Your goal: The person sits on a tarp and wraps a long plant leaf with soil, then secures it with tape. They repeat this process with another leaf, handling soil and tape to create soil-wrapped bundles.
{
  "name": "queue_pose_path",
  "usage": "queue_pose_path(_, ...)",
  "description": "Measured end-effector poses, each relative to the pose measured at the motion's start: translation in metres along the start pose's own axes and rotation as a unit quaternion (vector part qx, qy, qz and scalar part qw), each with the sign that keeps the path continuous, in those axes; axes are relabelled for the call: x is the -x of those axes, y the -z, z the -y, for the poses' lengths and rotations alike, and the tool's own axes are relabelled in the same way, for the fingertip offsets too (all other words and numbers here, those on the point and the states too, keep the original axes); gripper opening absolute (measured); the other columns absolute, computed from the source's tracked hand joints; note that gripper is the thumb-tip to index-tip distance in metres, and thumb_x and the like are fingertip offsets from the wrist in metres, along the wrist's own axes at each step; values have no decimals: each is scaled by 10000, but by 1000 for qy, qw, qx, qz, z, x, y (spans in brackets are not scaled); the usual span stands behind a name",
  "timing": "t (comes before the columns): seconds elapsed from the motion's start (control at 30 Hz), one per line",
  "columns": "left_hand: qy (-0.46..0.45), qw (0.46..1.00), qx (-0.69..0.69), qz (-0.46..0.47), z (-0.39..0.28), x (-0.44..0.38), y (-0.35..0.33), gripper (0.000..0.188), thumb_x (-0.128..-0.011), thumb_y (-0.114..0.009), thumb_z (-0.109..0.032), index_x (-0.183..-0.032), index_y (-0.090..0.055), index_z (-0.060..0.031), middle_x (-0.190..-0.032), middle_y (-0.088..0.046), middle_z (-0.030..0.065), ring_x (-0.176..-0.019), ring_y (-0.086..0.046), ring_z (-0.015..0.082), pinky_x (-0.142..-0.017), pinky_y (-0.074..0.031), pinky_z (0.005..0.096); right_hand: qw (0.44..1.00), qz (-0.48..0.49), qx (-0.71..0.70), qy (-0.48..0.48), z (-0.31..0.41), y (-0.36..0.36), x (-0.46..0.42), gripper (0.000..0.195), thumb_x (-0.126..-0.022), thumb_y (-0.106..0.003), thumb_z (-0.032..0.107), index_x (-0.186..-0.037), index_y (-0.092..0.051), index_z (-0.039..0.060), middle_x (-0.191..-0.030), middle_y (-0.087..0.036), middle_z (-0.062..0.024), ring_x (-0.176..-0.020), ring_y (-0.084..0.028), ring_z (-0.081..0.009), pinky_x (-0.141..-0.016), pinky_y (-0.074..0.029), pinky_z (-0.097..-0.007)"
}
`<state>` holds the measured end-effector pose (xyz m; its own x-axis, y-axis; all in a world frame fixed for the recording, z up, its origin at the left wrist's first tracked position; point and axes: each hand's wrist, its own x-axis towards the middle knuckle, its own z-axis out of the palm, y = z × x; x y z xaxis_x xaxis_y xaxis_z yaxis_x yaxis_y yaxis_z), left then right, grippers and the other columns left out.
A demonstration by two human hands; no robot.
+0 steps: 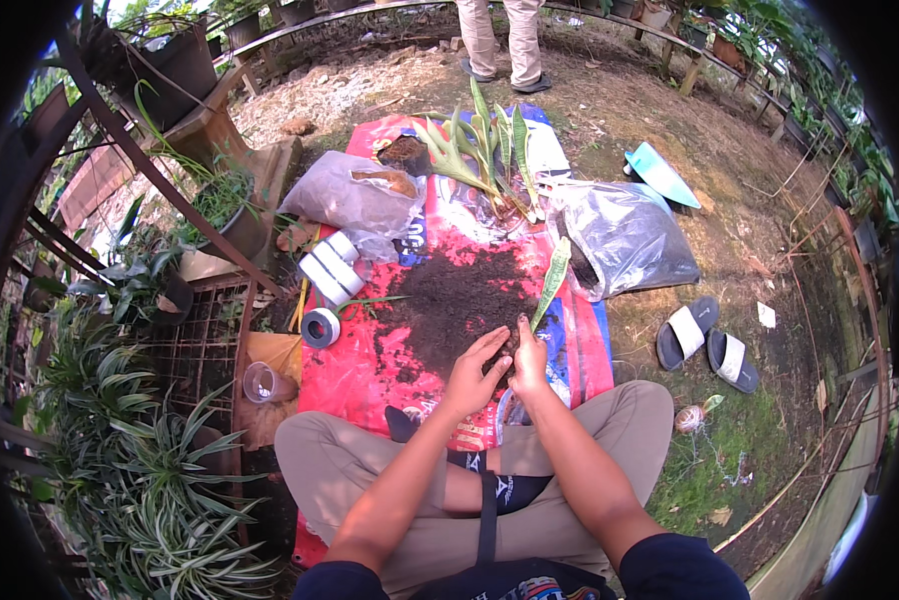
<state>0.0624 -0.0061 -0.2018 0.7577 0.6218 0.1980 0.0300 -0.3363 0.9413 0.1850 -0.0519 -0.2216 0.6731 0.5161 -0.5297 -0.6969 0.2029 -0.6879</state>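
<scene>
Dark soil (pixel 449 300) lies spread over a red and blue plastic sheet (pixel 329 390). My right hand (pixel 530 360) is closed around the lower end of a variegated snake plant leaf (pixel 553 281), which points up and away from me. Beside it, my left hand (pixel 478 379) rests at the near edge of the soil, fingers together and thumb apart, close to the right hand; whether it touches anything beneath is hidden. Further off, several snake plant cuttings (pixel 487 146) with bare lower ends lie on the sheet. A clear plastic bag (pixel 629 240) with dark contents lies open at right.
At left are a filled plastic bag (pixel 352 199), stacked white-and-black rolls (pixel 332 270), a tape roll (pixel 320 328) and a plastic cup (pixel 268 382). Sandals (pixel 688 334) and a turquoise-handled tool or container (pixel 661 172) lie right. A person (pixel 498 37) stands beyond the sheet; potted plants (pixel 157 517) border the left.
</scene>
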Motion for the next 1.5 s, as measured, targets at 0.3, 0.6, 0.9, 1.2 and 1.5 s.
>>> queue_pose_path(0.3,-81,988,-131,4,13,3,2,418,-912,-752,-126,-1314,-687,-32,-1403,-640,159,-1293,-620,327,-1078,-519,402,971,169,-100,-138,-7,27,-22,636,-1041,-413,655,-1104,-649,68,-966,-694,-104,-923,-674,-247,-794,-551,-386)
queue_pose_path(0.6,-80,976,-183,-89,22,1,-6,311,-920,-741,-95,-1226,-740,-40,-1299,-704,147,-1154,-704,306,-990,-570,384,957,207,-111,-170,-14,48,-41,518,-1061,-441,511,-1296,-624,87,-1160,-697,-75,-1028,-659,-255,-894,-546,-414)
queue_pose_path(0.9,-43,988,-83,-120,24,3,-15,265,-927,-732,-91,-1181,-760,-21,-1217,-734,180,-1107,-732,293,-976,-578,363,989,73,-86,-91,-44,37,-31,405,-1092,-473,434,-1103,-677,85,-948,-695,-68,-872,-672,-209,-794,-588,-359)
queue_pose_path(1.2,-89,926,-365,-30,24,10,-34,333,-851,-765,-213,-1183,-792,-230,-1467,-573,53,-1339,-490,322,-1113,-413,507,991,-2,-91,-99,-44,64,-52,323,-1025,-635,450,-974,-637,131,-841,-647,-42,-787,-648,-208,-696,-569,-373)
queue_pose_path(1.5,-104,936,-337,9,24,11,-15,411,-876,-753,-224,-1280,-740,-297,-1637,-318,123,-1403,-356,425,-1155,-318,551,995,-40,-7,-88,-6,18,-20,453,-965,-667,596,-961,-552,158,-831,-488,-13,-663,-500,-142,-530,-422,-314)
